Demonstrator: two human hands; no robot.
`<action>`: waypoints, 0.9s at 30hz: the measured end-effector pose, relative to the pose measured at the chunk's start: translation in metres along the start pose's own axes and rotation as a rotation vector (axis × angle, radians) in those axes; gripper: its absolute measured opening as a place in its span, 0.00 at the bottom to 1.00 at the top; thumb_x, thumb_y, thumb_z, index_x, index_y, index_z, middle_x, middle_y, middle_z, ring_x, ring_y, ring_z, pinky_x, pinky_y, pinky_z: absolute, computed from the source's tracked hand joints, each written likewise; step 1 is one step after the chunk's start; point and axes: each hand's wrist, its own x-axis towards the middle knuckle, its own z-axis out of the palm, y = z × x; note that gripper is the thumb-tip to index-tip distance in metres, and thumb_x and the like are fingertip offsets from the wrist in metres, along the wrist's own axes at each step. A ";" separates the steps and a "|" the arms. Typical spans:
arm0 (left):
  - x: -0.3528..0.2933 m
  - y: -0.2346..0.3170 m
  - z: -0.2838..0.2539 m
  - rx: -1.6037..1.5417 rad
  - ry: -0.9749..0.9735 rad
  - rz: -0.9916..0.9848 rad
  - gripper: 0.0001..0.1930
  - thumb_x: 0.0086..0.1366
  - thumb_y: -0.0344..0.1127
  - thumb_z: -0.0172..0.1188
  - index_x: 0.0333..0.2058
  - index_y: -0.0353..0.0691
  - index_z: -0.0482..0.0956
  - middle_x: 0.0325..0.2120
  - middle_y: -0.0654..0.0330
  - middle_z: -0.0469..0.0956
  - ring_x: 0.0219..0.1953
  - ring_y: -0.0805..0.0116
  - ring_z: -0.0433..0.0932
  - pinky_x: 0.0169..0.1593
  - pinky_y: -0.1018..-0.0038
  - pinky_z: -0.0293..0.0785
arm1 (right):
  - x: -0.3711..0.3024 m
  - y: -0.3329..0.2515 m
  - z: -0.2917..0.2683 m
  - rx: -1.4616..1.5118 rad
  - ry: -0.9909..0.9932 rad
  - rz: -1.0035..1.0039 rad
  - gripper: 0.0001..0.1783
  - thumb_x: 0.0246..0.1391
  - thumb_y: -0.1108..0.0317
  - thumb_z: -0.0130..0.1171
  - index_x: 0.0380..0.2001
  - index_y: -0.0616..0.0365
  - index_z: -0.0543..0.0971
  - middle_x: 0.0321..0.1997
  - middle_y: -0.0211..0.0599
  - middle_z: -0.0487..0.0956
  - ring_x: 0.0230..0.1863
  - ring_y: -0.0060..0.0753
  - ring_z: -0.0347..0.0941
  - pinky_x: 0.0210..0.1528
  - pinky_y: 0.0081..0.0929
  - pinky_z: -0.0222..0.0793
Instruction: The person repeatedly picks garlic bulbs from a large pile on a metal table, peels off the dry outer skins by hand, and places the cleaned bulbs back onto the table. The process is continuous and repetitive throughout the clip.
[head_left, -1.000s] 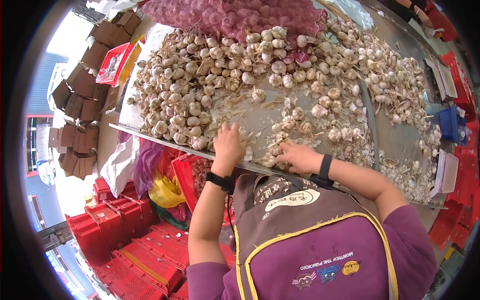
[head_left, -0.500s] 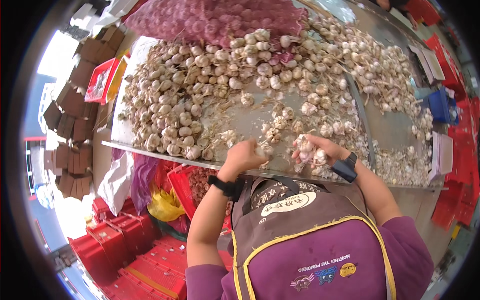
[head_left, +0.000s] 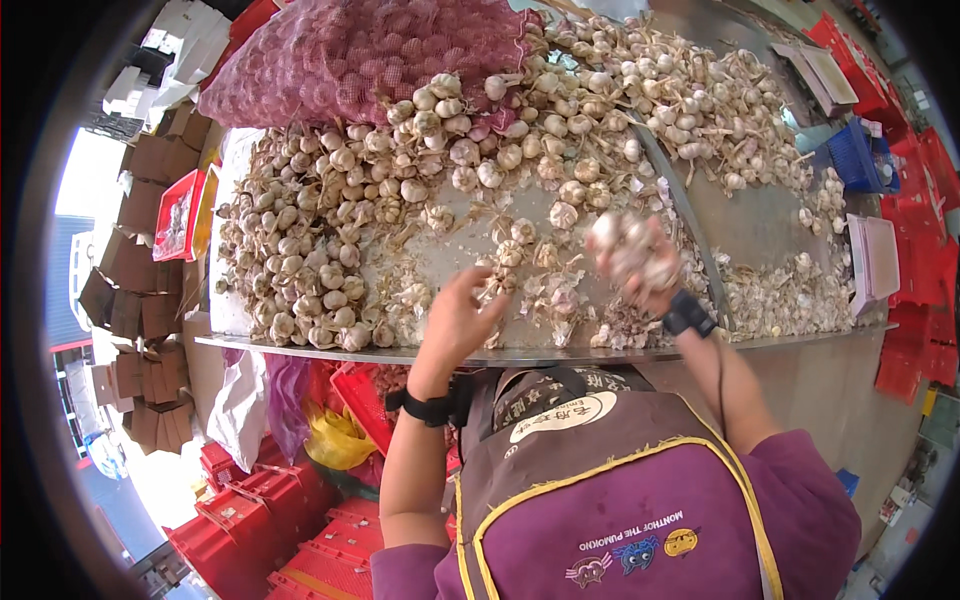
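Garlic bulbs (head_left: 300,230) lie heaped on a metal table (head_left: 455,255), with dry stalks and papery skins among them. My left hand (head_left: 455,318) is near the table's front edge, thumb and fingers apart, beside a few loose bulbs (head_left: 510,252); whether its fingertips touch one is hard to see. Raised over the table to the right, my right hand (head_left: 655,285) is closed around several held garlic bulbs (head_left: 625,240), smeared by motion. Black bands circle both wrists.
A purple mesh sack (head_left: 370,60) full of bulbs lies at the back. A metal divider (head_left: 690,215) crosses the table's right part, with more garlic beyond it. A blue basket (head_left: 858,158) and pale trays (head_left: 872,255) line the right end. Red crates (head_left: 250,510) stand lower left.
My right hand has lifted and moved away from the table's front edge with its bulbs. My left hand has shifted left and opened, leaving the bulb at its fingers. The view has turned slightly.
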 end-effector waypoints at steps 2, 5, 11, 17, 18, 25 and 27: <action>-0.001 -0.029 -0.002 0.143 0.056 -0.060 0.25 0.54 0.39 0.68 0.50 0.38 0.74 0.40 0.48 0.78 0.38 0.57 0.79 0.40 0.67 0.76 | -0.012 -0.049 0.050 0.021 -0.061 -0.135 0.43 0.56 0.47 0.59 0.66 0.57 0.54 0.66 0.57 0.55 0.63 0.49 0.62 0.50 0.51 0.78; -0.006 -0.045 0.002 0.279 0.070 -0.140 0.28 0.52 0.43 0.68 0.51 0.38 0.72 0.43 0.45 0.77 0.43 0.48 0.77 0.45 0.60 0.74 | -0.027 -0.126 0.120 -0.225 -0.140 -0.552 0.48 0.56 0.36 0.52 0.70 0.49 0.48 0.74 0.55 0.43 0.73 0.59 0.43 0.62 0.60 0.65; 0.005 -0.058 0.040 0.341 -0.041 -0.273 0.51 0.43 0.48 0.72 0.65 0.46 0.56 0.52 0.38 0.69 0.50 0.40 0.75 0.52 0.57 0.74 | -0.031 -0.183 0.089 -0.606 0.509 -0.934 0.37 0.55 0.59 0.63 0.62 0.61 0.58 0.53 0.53 0.73 0.53 0.49 0.74 0.55 0.48 0.75; 0.035 -0.039 0.063 0.352 -0.036 -0.298 0.56 0.42 0.45 0.74 0.69 0.57 0.49 0.51 0.32 0.66 0.49 0.35 0.74 0.51 0.55 0.75 | 0.016 -0.120 0.018 -2.420 0.749 -0.211 0.30 0.49 0.63 0.65 0.56 0.46 0.70 0.49 0.38 0.74 0.44 0.34 0.75 0.48 0.30 0.73; 0.043 -0.037 0.065 0.352 -0.029 -0.269 0.56 0.42 0.45 0.74 0.69 0.58 0.49 0.51 0.32 0.66 0.48 0.35 0.75 0.51 0.55 0.75 | 0.020 -0.120 0.005 -2.567 0.632 -0.251 0.28 0.48 0.64 0.65 0.54 0.46 0.70 0.49 0.38 0.74 0.44 0.38 0.75 0.48 0.33 0.72; 0.068 -0.037 0.075 0.370 -0.090 -0.179 0.52 0.42 0.35 0.71 0.67 0.62 0.53 0.49 0.36 0.65 0.43 0.38 0.77 0.45 0.57 0.78 | 0.049 -0.099 -0.009 -2.755 0.541 0.135 0.21 0.41 0.63 0.61 0.40 0.52 0.67 0.48 0.39 0.74 0.48 0.49 0.73 0.49 0.43 0.70; 0.067 -0.037 0.077 0.375 -0.110 -0.125 0.52 0.42 0.34 0.70 0.67 0.63 0.54 0.50 0.38 0.65 0.43 0.38 0.77 0.45 0.57 0.78 | 0.044 -0.091 -0.011 -2.745 0.510 0.209 0.27 0.39 0.61 0.61 0.46 0.51 0.68 0.48 0.42 0.74 0.49 0.49 0.73 0.50 0.43 0.70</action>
